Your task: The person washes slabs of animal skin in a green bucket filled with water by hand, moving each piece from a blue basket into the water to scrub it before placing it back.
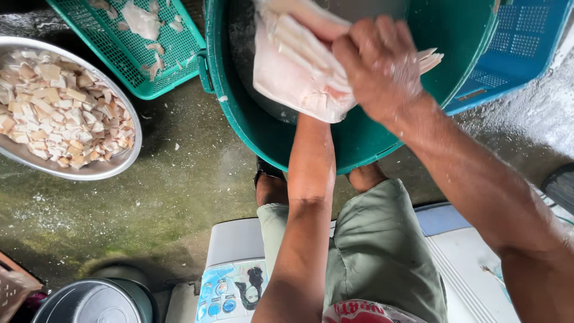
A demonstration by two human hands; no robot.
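A large pale pink slab of raw meat or skin (pixel 287 72) hangs over the mouth of a big green tub (pixel 287 140). My right hand (pixel 379 66) is clamped on its right edge from above, fingers wet. My left arm reaches up under the slab; my left hand is hidden behind it, with only some fingers (pixel 311 21) showing along the slab's top. The slab's lower edge droops inside the tub.
A metal bowl (pixel 122 164) full of several pale cut pieces sits at the left. A green mesh crate (pixel 149 66) with scraps lies behind it, a blue crate (pixel 520 42) at right. A dark pot lid (pixel 95 302) is at bottom left. The concrete floor is wet.
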